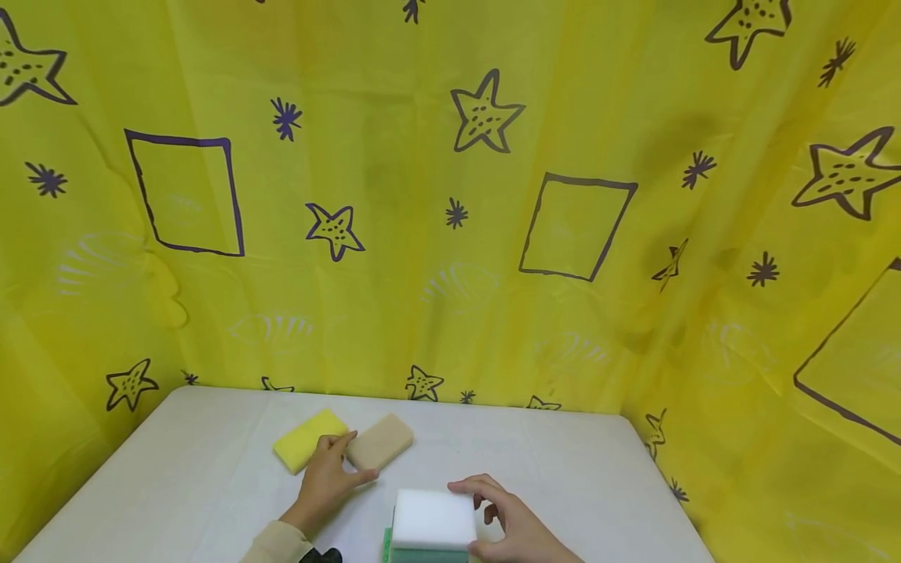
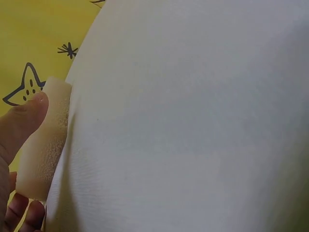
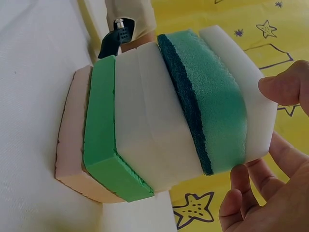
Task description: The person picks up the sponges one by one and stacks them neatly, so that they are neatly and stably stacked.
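Note:
A stack of sponges stands on the white table (image 1: 577, 469) near its front. From the base up in the right wrist view come a pink block (image 3: 72, 130), a green block (image 3: 101, 116), a white pair (image 3: 152, 106), a teal sponge (image 3: 207, 101) with a dark scouring side, and a white sponge (image 3: 241, 72) on top. My right hand (image 1: 517, 528) holds that top white sponge between thumb and fingers, some fingertips reaching the teal one. Farther left, my left hand (image 1: 329, 477) straddles the near end of a beige sponge (image 1: 382, 444), thumb on one side and fingers on the other.
A yellow sponge (image 1: 310, 440) lies just beyond the left hand, close to the beige one. A yellow curtain (image 1: 394, 297) with dark stars and squares hangs around the table's back and sides. A dark strap (image 3: 116, 41) circles the left sleeve cuff.

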Action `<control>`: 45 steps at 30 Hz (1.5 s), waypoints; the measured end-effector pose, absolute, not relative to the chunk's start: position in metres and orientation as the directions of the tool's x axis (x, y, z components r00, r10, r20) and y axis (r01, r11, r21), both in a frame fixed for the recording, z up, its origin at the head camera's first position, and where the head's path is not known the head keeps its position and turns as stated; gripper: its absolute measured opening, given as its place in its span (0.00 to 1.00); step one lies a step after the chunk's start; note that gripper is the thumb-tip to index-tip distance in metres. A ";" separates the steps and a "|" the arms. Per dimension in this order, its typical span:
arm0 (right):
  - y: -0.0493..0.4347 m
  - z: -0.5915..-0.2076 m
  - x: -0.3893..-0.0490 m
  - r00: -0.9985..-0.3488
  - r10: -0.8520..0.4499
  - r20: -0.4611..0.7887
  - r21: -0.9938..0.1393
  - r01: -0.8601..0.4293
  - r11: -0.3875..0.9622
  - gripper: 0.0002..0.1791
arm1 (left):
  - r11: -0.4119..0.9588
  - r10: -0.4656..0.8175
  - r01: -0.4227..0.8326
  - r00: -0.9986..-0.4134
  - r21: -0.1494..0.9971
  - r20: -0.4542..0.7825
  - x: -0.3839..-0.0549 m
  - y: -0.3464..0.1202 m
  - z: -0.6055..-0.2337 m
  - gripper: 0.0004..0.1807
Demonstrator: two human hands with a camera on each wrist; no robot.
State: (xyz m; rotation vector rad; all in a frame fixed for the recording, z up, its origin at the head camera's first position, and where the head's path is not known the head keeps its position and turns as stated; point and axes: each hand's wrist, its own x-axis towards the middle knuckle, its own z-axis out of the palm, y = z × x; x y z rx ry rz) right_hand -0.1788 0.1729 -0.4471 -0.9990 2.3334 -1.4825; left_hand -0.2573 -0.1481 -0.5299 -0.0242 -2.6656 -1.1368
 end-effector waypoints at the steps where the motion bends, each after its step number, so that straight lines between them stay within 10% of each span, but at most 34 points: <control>1: 0.173 -0.447 -0.179 -0.751 -0.635 0.178 -0.864 -0.429 0.265 0.33 | 0.699 -0.083 0.108 -0.969 0.707 0.231 -0.257 -0.148 -0.531 0.50; 45: 0.174 -0.454 -0.177 -0.744 -0.629 0.228 -0.896 -0.412 0.163 0.31 | 0.602 -0.126 0.068 -0.976 0.796 0.179 -0.252 -0.147 -0.530 0.43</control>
